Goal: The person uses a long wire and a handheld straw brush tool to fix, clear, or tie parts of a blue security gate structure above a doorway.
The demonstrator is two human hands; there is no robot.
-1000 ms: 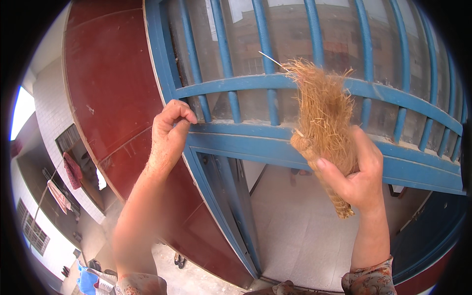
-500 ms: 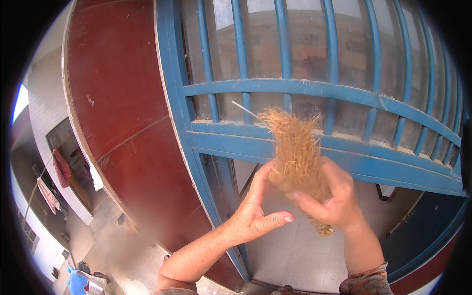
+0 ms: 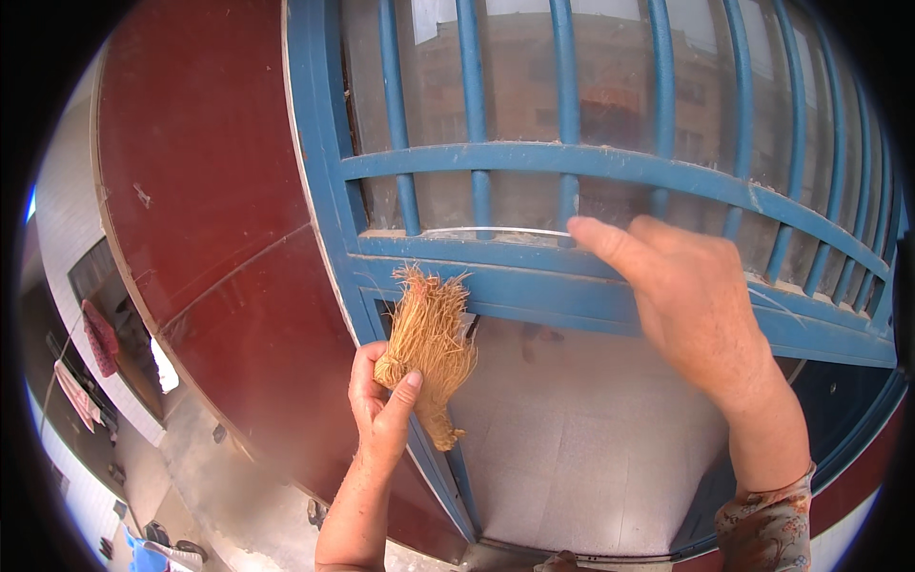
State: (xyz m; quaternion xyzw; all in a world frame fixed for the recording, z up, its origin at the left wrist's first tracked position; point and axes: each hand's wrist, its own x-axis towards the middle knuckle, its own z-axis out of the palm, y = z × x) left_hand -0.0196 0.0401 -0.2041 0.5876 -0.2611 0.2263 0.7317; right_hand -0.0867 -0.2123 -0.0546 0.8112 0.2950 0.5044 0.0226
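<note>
In my left hand (image 3: 381, 381) is a small bundle of tan straw-like fibres (image 3: 429, 353), frayed at its upper end and narrower toward the bottom. The thumb presses across its front with the fingers behind. Up and to the right, my right hand (image 3: 677, 276) is closed, its fingertips at one end of a thin white strip (image 3: 496, 230). That strip runs leftward in front of the window's lower ledge. A thin pale length (image 3: 777, 305) also shows beyond the right hand; whether it belongs to the same strip, I cannot tell. The hand hides part of the frame.
Ahead stands a blue barred window frame (image 3: 572, 160) with dusty glass, above an opening with a pale tiled floor (image 3: 572, 429). A dark red panel (image 3: 210, 191) rises at the left. Farther left are hanging cloths (image 3: 98, 338) and items on the ground (image 3: 162, 553).
Both hands were at the fibre bundle; now only the left holds it, lower and farther left. The right hand has moved up and away, with the white strip now at its fingertips.
</note>
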